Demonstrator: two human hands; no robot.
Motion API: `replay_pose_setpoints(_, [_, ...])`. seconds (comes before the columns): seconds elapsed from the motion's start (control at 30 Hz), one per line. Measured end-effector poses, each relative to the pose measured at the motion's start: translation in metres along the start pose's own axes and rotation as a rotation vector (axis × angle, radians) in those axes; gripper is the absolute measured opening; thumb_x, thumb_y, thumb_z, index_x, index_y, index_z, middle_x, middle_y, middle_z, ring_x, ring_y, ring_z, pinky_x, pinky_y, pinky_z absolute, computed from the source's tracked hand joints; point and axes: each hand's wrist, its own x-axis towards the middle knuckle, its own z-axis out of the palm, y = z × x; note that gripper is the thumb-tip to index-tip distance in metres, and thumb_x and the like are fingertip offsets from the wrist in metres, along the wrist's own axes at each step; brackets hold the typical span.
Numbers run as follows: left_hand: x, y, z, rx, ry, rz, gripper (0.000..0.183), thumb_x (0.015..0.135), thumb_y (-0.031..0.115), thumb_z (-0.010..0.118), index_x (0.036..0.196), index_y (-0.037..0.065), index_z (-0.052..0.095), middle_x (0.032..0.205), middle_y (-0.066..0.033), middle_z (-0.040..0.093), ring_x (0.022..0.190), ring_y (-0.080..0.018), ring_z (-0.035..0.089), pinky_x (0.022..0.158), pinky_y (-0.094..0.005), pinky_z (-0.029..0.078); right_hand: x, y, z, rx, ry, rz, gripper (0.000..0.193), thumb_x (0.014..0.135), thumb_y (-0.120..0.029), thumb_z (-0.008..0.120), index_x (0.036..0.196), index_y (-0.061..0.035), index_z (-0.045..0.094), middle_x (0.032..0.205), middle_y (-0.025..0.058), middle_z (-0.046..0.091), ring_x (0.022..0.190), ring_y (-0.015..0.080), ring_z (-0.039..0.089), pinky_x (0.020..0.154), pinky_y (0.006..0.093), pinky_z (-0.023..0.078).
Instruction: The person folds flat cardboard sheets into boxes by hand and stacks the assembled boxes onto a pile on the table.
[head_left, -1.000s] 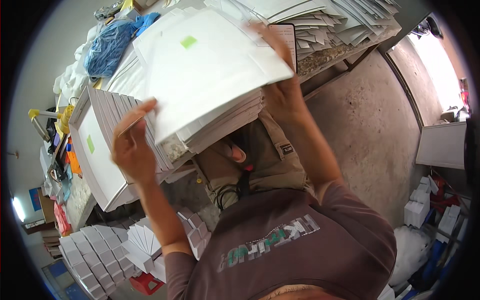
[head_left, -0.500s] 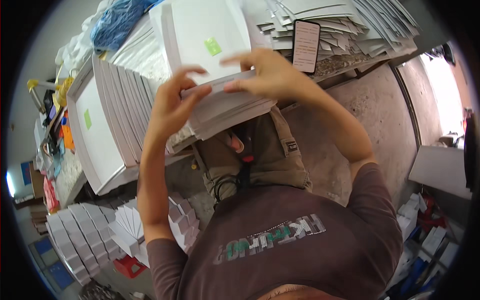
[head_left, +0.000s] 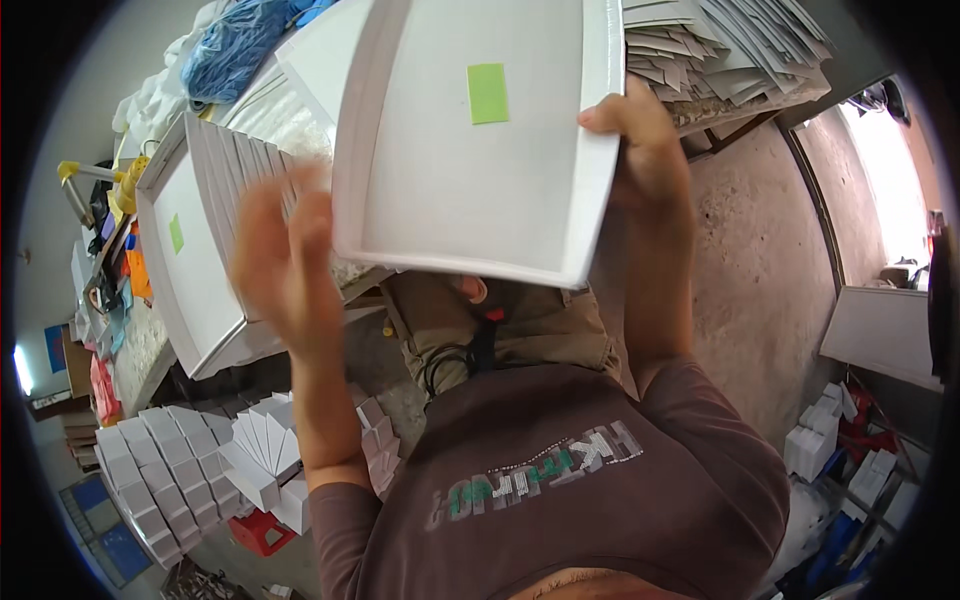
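A shallow white cardboard box with low walls and a green sticker on its floor is tilted toward me above the table edge. My right hand grips its right wall, thumb on the rim and the other fingers hidden behind. Off the box's left wall is my left hand, blurred by motion, with thumb and fingers apart and nothing seen between them. To its left, a row of similar white boxes stands nested on edge, the outermost also bearing a green sticker.
Flat white card pieces lie piled at the table's far right. Blue bundled material sits at the far left. Folded white boxes are stacked low on the left, by a red stool. Concrete floor lies right.
The box has come up and nearer, now held by my right hand, which moved right. My left hand has moved left and down. The phone on the table is no longer visible.
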Motion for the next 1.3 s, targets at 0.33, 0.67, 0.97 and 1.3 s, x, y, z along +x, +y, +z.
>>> replay_pose_setpoints(0.33, [0.144,-0.011,0.085,0.917,-0.747,0.100,0.083,0.079,0.056,0.085,0.132,-0.003,0.059,0.104,-0.0202,0.072,0.091,-0.0312,0.072,0.082,-0.0393,0.062,0.039,0.053,-0.061,-0.295,0.504,-0.005,0.070,0.090,-0.019,0.067,0.146,0.0085,0.035,0.120,0.0235,0.054,0.118,0.0340,0.055,0.099,0.0413,0.046])
replay_pose_setpoints(0.67, [-0.035,-0.035,0.059,0.615,-0.365,0.525,0.026,0.079,-0.003,0.069,0.104,0.005,0.070,0.111,-0.0061,0.072,0.098,-0.0247,0.066,0.105,-0.0445,0.046,0.023,0.086,-0.017,-1.250,0.017,-0.391,0.038,0.082,-0.021,0.076,0.116,-0.0042,0.074,0.115,0.0247,0.071,0.098,0.0381,0.065,0.080,0.0439,0.053])
replay_pose_setpoints(0.97, [-0.016,-0.060,0.014,0.910,-0.421,0.529,0.052,0.088,0.008,0.072,0.138,0.003,0.060,0.110,-0.0078,0.067,0.096,-0.0291,0.060,0.094,-0.0408,0.048,0.073,0.069,-0.014,-0.548,-1.039,-0.287,0.021,0.088,-0.018,0.075,0.103,-0.0041,0.073,0.100,0.0097,0.070,0.077,0.0244,0.058,0.078,0.0354,0.051])
replay_pose_setpoints(1.3, [0.035,-0.065,0.012,0.351,-0.470,-0.272,0.034,0.093,0.029,0.075,0.105,0.000,0.062,0.092,-0.0106,0.060,0.090,-0.0265,0.055,0.081,-0.0370,0.048,0.038,0.070,0.035,-0.749,-0.397,-0.497,0.032,0.084,-0.014,0.079,0.109,-0.0025,0.062,0.127,0.0163,0.066,0.096,0.0309,0.062,0.081,0.0382,0.054])
